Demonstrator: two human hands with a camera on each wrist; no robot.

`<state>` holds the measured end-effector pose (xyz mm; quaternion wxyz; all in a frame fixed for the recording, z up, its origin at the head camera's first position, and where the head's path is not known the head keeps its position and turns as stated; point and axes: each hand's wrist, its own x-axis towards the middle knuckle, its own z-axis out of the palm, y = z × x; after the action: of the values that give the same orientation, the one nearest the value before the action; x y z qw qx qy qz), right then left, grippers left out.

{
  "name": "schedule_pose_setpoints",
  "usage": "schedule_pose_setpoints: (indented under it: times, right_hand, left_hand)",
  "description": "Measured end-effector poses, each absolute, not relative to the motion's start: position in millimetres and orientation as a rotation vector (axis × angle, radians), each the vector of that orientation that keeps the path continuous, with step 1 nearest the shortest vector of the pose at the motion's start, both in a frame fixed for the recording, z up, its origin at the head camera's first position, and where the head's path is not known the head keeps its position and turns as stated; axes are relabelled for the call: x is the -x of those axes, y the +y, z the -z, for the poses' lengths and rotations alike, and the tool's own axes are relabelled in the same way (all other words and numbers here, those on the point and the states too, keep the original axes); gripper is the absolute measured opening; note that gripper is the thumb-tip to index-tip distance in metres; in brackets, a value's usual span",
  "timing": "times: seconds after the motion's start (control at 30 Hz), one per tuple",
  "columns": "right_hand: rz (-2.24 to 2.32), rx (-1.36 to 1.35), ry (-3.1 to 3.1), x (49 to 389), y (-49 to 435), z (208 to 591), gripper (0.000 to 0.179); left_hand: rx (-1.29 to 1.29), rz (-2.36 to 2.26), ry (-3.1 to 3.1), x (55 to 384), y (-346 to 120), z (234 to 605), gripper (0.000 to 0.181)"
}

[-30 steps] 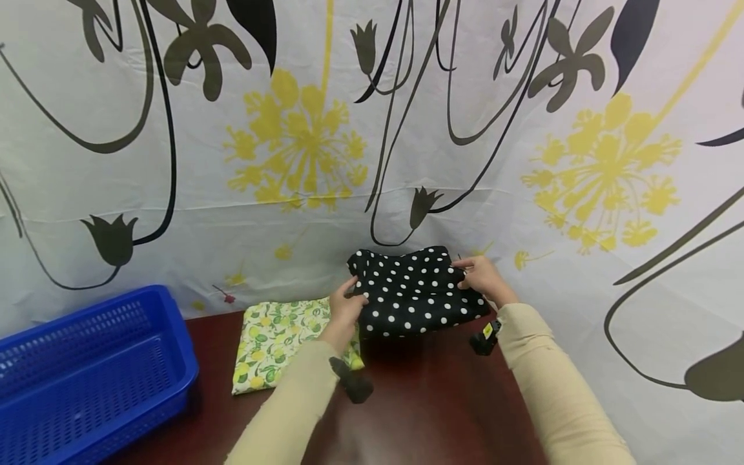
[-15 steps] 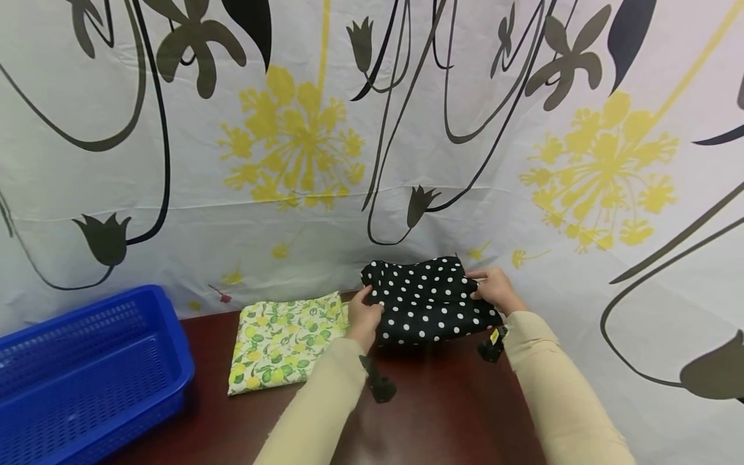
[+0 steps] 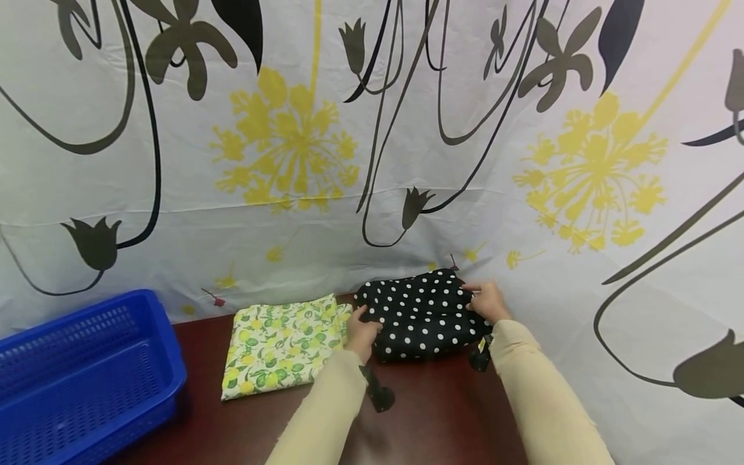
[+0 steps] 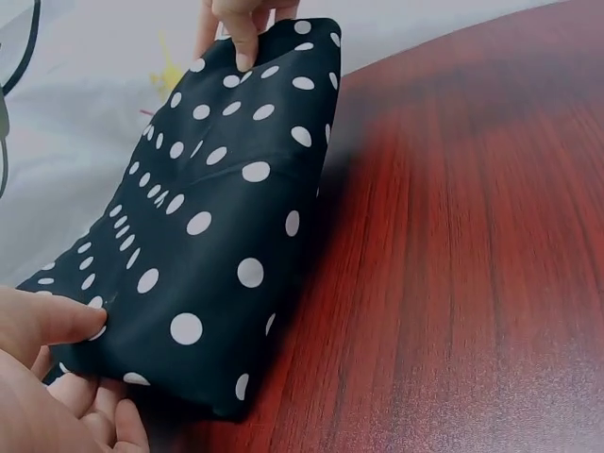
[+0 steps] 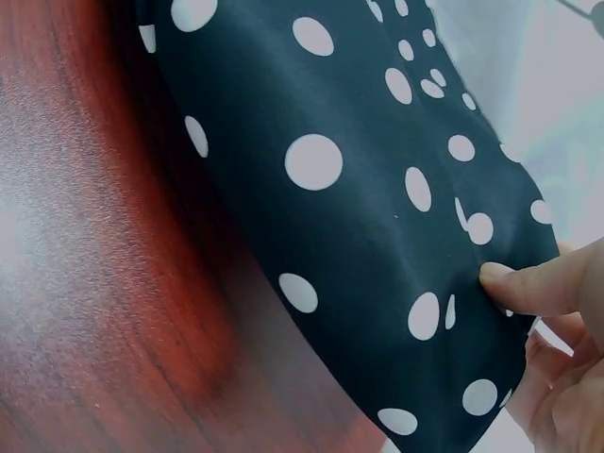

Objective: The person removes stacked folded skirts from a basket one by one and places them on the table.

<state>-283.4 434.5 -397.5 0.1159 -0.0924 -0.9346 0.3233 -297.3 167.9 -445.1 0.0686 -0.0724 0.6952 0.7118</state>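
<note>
A folded black cloth with white polka dots (image 3: pixel 418 316) lies between the two hands, low over the back of the table. My left hand (image 3: pixel 361 330) grips its left end, thumb on top and fingers curled beneath, as the left wrist view shows (image 4: pixel 57 368). At the opposite end my right hand (image 3: pixel 487 302) pinches the cloth with the thumb on top; in the right wrist view the other fingers (image 5: pixel 557 377) go under the edge. Left of the black cloth lies a folded white cloth printed with lemons and green leaves (image 3: pixel 285 345), partly behind the left hand.
A blue perforated plastic basket (image 3: pixel 165 342) stands at the left of the dark red-brown wooden table (image 3: pixel 430 413). Right behind the table hangs a white sheet with flower prints (image 3: pixel 279 245). A small dark device (image 3: pixel 380 394) sits on the left wrist.
Both hands have lowered the polka-dot cloth toward the table, after a small shift right. It now lies flatter, beside the lemon-print cloth, which has stayed in place. Both hands keep their hold.
</note>
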Motion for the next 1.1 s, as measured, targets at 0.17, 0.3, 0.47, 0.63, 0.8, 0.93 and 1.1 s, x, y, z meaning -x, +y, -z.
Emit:
schedule_pose_setpoints:
  times: [0.17,0.3,0.47,0.63,0.8,0.93,1.1]
  right_hand:
    - [-0.928,0.323,-2.721,282,433,402,0.047]
    - [-0.954,0.367,-2.707,283,435,408,0.047]
    - [-0.994,0.391,-2.706,284,438,419,0.047]
    - [-1.02,0.355,-2.742,285,437,426,0.049]
    - [-1.046,0.299,-2.803,285,438,430,0.052]
    - [-1.101,0.232,-2.846,285,442,432,0.053]
    - [-1.179,0.18,-2.875,284,449,430,0.054]
  left_hand:
    - [0.236,-2.106,2.124,297,168,450,0.064]
    - [0.241,-2.081,2.134,298,169,454,0.064]
    - [0.216,-2.043,2.11,299,168,459,0.065]
    - [0.202,-1.987,2.106,297,162,460,0.065]
    - [0.192,-1.94,2.093,298,156,456,0.065]
    - [0.182,-1.895,2.07,300,152,453,0.066]
    - [0.16,-1.833,2.048,303,146,446,0.066]
